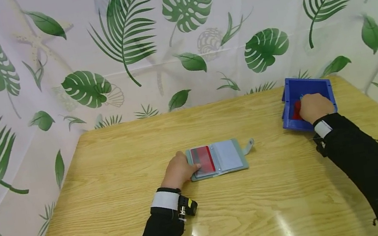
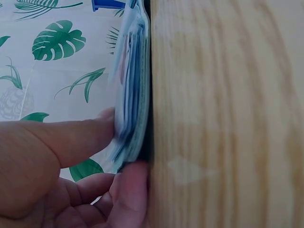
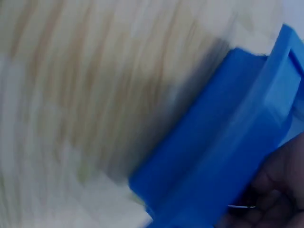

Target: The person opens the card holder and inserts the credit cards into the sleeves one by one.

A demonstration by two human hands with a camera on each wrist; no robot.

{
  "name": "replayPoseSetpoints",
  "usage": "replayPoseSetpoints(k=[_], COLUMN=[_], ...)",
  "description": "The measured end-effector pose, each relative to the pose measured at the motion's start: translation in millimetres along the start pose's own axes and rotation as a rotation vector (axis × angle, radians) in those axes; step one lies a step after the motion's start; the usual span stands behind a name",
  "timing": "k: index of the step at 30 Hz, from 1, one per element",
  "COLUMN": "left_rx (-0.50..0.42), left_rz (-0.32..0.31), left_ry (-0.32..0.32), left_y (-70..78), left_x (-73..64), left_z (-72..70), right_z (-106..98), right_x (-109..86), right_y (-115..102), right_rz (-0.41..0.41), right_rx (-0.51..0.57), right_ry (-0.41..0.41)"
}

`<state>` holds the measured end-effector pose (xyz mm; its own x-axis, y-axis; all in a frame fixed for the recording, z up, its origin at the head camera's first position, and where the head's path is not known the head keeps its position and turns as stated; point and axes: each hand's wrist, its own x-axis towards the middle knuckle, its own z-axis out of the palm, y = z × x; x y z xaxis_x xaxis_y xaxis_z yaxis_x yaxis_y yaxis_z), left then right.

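Observation:
An open card holder [image 1: 228, 155] with a pale green cover, clear sleeves and a snap strap lies on the table. A red card [image 1: 204, 160] shows in its left sleeve. My left hand [image 1: 178, 171] pinches the holder's left edge, thumb on top and fingers underneath; the left wrist view shows the stacked sleeves [image 2: 132, 85] edge-on. Inside a blue plastic bin [image 1: 307, 83] at the far right is my right hand [image 1: 317, 107], beside a red thing [image 1: 296, 111]. Its fingertips are mostly hidden. A thin pale edge [image 3: 241, 206] shows by its fingers in the right wrist view.
The wooden table [image 1: 122, 146] carries the holder at its middle and the bin near its back right corner. A leaf-print cloth [image 1: 222, 70] hangs behind the table and along its sides.

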<state>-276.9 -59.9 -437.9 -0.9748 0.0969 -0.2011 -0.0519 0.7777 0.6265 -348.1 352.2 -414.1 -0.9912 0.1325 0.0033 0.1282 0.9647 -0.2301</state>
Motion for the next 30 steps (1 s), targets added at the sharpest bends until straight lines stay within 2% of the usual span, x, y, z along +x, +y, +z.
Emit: replayPoseSetpoints(k=[5, 9, 14, 17, 19, 21, 24, 26, 28, 30], left_rx=[0.009, 0.02, 0.046, 0.036, 0.014, -0.006, 0.012, 0.046, 0.066, 0.028], left_rz=[0.003, 0.003, 0.011, 0.025, 0.033, 0.034, 0.034, 0.058, 0.109, 0.173], left_ry=[0.005, 0.008, 0.032, 0.05, 0.053, 0.048, 0.037, 0.065, 0.119, 0.172], left_y=[0.6, 1.3, 0.0, -1.6, -2.6, -3.8, -4.4, -3.1, 1.0, 7.4], left_x=[0.5, -0.1, -0.5, -1.1, -1.6, -2.2, -3.4, -4.5, -6.5, -8.8], left_z=[1.4, 2.8, 3.1, 0.7, -1.4, -2.7, -3.6, -3.5, -3.8, -4.6], right_z=[-16.5, -34.6, -54.1, -60.0, -61.2, -59.6, -52.4, -45.8, -39.2, -32.6], right_x=[-5.1, -13.3, -21.1, -26.4, -31.9, -38.4, -48.1, -53.6, -58.4, -62.1], right_y=[-2.9, -12.4, -36.3, -57.2, -72.1, -85.7, -102.8, -112.0, -120.2, -127.0], right_rz=[0.01, -0.001, -0.131, -0.226, -0.276, -0.296, -0.299, -0.28, -0.256, -0.238], right_rx=[-0.019, -0.009, 0.002, 0.098, 0.201, 0.296, 0.388, 0.446, 0.514, 0.601], right_ry=[0.03, 0.091, 0.209, 0.23, 0.212, 0.156, 0.051, -0.035, -0.113, -0.182])
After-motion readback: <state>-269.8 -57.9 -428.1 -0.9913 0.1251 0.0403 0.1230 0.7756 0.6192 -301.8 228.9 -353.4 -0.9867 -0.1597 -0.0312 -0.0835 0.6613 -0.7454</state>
